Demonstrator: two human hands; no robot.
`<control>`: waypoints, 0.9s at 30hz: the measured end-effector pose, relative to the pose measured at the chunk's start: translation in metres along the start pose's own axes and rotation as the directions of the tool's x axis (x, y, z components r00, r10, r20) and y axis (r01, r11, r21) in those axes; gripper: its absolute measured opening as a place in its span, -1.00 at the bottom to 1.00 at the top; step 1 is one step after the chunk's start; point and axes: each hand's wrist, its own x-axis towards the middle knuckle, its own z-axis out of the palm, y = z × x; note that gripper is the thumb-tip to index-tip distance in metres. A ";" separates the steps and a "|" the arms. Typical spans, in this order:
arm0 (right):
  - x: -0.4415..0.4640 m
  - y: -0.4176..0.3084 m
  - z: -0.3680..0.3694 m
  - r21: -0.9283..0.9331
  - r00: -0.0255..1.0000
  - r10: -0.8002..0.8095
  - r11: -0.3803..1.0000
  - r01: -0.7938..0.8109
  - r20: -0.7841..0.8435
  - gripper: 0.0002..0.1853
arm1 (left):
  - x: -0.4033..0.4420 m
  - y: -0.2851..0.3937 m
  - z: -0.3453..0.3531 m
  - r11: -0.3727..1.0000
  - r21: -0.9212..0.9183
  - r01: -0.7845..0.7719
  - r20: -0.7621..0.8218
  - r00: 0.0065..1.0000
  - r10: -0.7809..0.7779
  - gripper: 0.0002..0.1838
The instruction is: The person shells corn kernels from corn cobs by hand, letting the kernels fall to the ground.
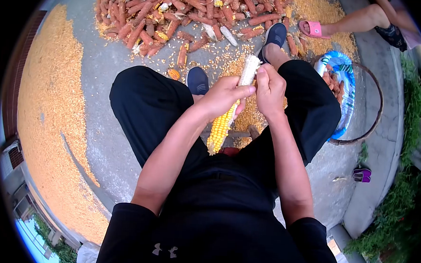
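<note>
A corn cob [223,125] slants between my knees, its lower part covered in yellow kernels and its upper end bare and whitish. My left hand [222,98] is wrapped round the middle of the cob. My right hand [270,89] is closed beside the bare upper end, thumb up, touching the cob; whether loose kernels are inside it is hidden. Loose kernels [252,110] lie on the ground beneath my hands.
A heap of reddish cobs [198,9] lies ahead. Kernels [54,123] spread along the left. To the right stand a blue-white lined basket [348,91] with a hooped handle [379,109] and purple shoes [362,175]. Another person's leg [354,22] shows at upper right.
</note>
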 end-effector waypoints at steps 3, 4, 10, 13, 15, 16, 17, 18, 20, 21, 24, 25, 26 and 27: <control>0.004 0.005 -0.006 0.264 0.972 0.223 0.936 -0.235 0.074 -0.73 | -0.005 0.008 -0.003 0.979 -0.203 0.024 0.042 0.999 -0.016 -0.68; 0.005 0.005 -0.008 0.365 0.974 0.207 0.903 -0.226 0.091 -0.68 | -0.005 0.008 -0.006 0.976 -0.218 0.029 0.054 0.998 -0.017 -0.68; 0.008 0.002 -0.015 0.240 0.967 0.140 0.952 -0.191 0.214 -0.63 | -0.005 0.005 -0.003 0.965 -0.257 0.044 0.127 0.992 -0.012 -0.68; 0.009 0.002 -0.010 0.439 0.957 0.196 0.856 -0.274 0.215 -0.69 | -0.004 0.006 -0.002 0.979 -0.193 0.061 0.155 0.987 -0.031 -0.66; 0.011 0.002 -0.010 0.549 0.948 0.216 0.776 -0.311 0.232 -0.71 | -0.004 0.004 -0.002 0.957 -0.278 0.077 0.204 0.979 -0.019 -0.64; 0.012 0.002 -0.013 0.570 0.941 0.218 0.752 -0.331 0.259 -0.72 | -0.004 0.003 -0.002 0.943 -0.321 0.089 0.226 0.974 -0.015 -0.63; 0.013 0.001 -0.014 0.592 0.934 0.217 0.727 -0.349 0.284 -0.72 | -0.005 0.002 -0.002 0.939 -0.333 0.089 0.222 0.975 -0.014 -0.61; 0.013 -0.001 -0.013 0.604 0.946 0.215 0.730 -0.321 0.243 -0.72 | -0.004 0.002 -0.002 0.935 -0.344 0.085 0.218 0.976 -0.009 -0.60; 0.013 -0.001 -0.014 0.578 0.946 0.247 0.749 -0.323 0.208 -0.76 | -0.001 0.002 -0.003 0.946 -0.318 0.069 0.156 0.988 -0.019 -0.57; 0.013 -0.001 -0.015 0.565 0.946 0.262 0.760 -0.323 0.189 -0.77 | 0.001 -0.002 -0.005 0.958 -0.280 0.057 0.098 0.995 -0.031 -0.56; 0.013 0.001 -0.020 0.353 0.918 0.361 0.848 -0.396 0.164 -0.80 | 0.009 -0.009 -0.007 0.986 -0.168 0.005 -0.094 0.995 -0.021 -0.54; 0.012 0.002 -0.021 0.339 0.920 0.362 0.855 -0.392 0.151 -0.79 | 0.011 -0.009 -0.006 0.992 -0.128 -0.013 -0.157 0.988 -0.007 -0.54; 0.011 0.002 -0.021 0.326 0.922 0.362 0.863 -0.387 0.137 -0.79 | 0.010 -0.009 -0.007 0.991 -0.133 0.006 -0.182 0.983 -0.030 -0.55; 0.010 0.001 -0.022 0.312 0.924 0.361 0.870 -0.382 0.123 -0.79 | 0.010 -0.008 -0.005 0.994 -0.108 -0.031 -0.217 0.976 0.007 -0.55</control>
